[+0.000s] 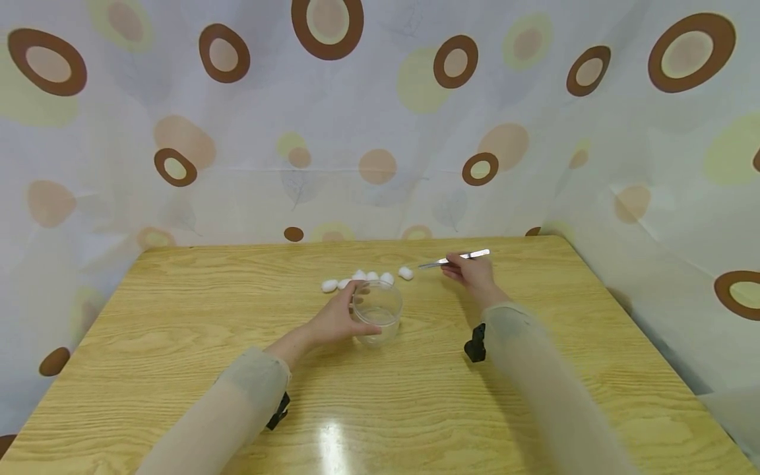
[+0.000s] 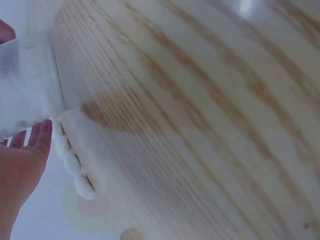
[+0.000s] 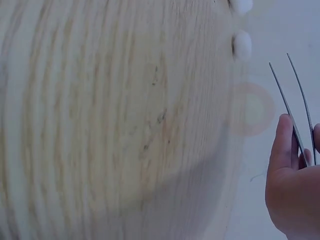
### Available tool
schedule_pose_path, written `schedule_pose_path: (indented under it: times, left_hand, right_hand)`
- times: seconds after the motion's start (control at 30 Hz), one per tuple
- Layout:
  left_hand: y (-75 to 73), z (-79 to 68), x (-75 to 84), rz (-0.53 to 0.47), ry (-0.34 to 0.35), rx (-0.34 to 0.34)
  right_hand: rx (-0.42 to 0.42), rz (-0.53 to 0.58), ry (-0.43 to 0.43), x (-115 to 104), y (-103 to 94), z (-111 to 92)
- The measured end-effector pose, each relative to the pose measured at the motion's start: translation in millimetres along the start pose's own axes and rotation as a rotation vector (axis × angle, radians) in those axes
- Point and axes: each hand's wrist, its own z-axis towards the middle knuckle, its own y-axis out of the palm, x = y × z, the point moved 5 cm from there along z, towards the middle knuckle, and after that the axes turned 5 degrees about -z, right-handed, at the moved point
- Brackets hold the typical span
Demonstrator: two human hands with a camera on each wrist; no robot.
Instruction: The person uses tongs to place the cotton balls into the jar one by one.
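Dotted sheeting (image 1: 356, 119) hung behind a wood-grained bench (image 1: 178, 316), with a clear tub (image 1: 380, 318) and white balls (image 1: 359, 275) near the middle of the frame.

Left of centre, the left grip (image 1: 334, 320) held the tub, thumb and fingers curled round its side; right of centre, the right grip (image 1: 474, 274) pinched metal tweezers (image 1: 481, 253), their tips apart, nothing between them, near the rightmost ball (image 1: 406, 273). To my eye, that ball could slip or roll if the tips caught only its edge, and a jerk of the left wrist could push the tub into the others. Whether they touched it, I couldn't tell; its rim partly hid them and blocked a straight approach from the front. Black wrist cameras (image 1: 475, 343) jutted below both sleeves (image 1: 252, 382), and glare (image 1: 331, 448) marked the lower middle.
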Motion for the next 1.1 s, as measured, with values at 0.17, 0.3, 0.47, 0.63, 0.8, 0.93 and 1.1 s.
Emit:
schedule_pose_path:
  times: [0.17,0.3,0.47,0.63,0.8,0.93,1.1]
  left_hand:
    - [0.4,-0.9,-0.2,-0.005,-0.005,0.000]
    - [0.8,-1.3,0.4,-0.011,-0.005,-0.004]
    - [0.8,-1.3,0.7,-0.012,-0.001,-0.006]
    - [0.1,-1.1,0.5,-0.016,0.003,-0.004]
    - [-0.5,-1.3,1.1,-0.009,-0.003,0.000]
    - [-0.5,-1.4,2.4,-0.009,-0.005,0.000]
    - [-0.2,-1.8,2.9,-0.012,-0.008,-0.004]
  right_hand:
    - [0.066,-0.052,-0.077,15,-1.1,24]
    - [0.111,-0.093,-0.089,17,4.2,26]
    - [0.145,-0.134,-0.035,8,16.7,14]
    - [0.141,-0.154,-0.032,4,21.8,12]
    - [0.157,-0.192,-0.047,11,21.8,22]
    - [0.172,-0.214,-0.079,16,21.8,28]
    - [0.188,-0.214,-0.107,21,22.7,30]
